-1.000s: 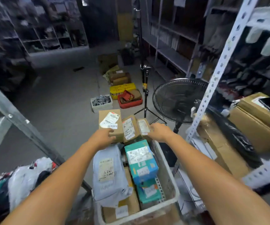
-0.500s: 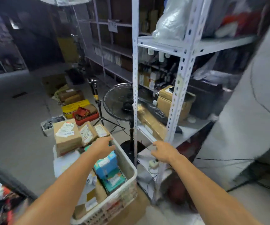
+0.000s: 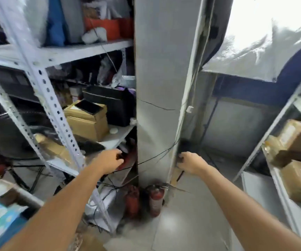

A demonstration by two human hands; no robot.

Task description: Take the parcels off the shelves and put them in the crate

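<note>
Loosely curled, left hand (image 3: 109,161) and right hand (image 3: 191,163) grasp nothing; brown cardboard parcels (image 3: 298,185) bear pale labels.

Pillar (image 3: 157,69) stands between left rack (image 3: 42,84) and right rack (image 3: 273,127); extinguishers (image 3: 156,198), apparently, below.

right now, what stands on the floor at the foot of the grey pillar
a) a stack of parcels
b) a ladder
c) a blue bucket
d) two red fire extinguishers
d: two red fire extinguishers stand side by side on the floor against the base of the grey pillar.
</note>
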